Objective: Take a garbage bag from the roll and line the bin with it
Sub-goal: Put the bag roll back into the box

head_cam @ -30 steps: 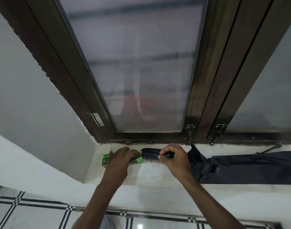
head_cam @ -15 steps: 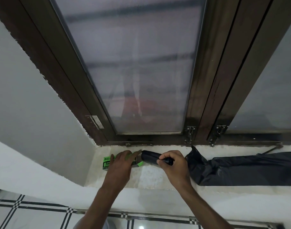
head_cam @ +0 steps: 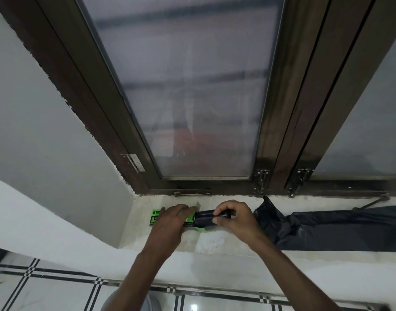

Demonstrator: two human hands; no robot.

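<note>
A black roll of garbage bags [head_cam: 203, 219] lies on the window sill [head_cam: 215, 242], its left end inside the open mouth of a green box [head_cam: 156, 217]. My left hand [head_cam: 172, 223] presses down on the box and grips it. My right hand [head_cam: 234, 217] pinches the right end of the roll. A loose black garbage bag [head_cam: 340, 230] lies spread along the sill to the right of my right hand. No bin shows in this view.
A dark wooden window frame [head_cam: 280, 131] with frosted panes rises behind the sill, with latches [head_cam: 261, 180] at its base. A white wall [head_cam: 46, 142] closes the left side. Tiled wall with black lines [head_cam: 57, 286] runs below the ledge.
The roll has slid left, further into the green box. Both hands have stayed on the box and the roll. The view has shifted slightly.
</note>
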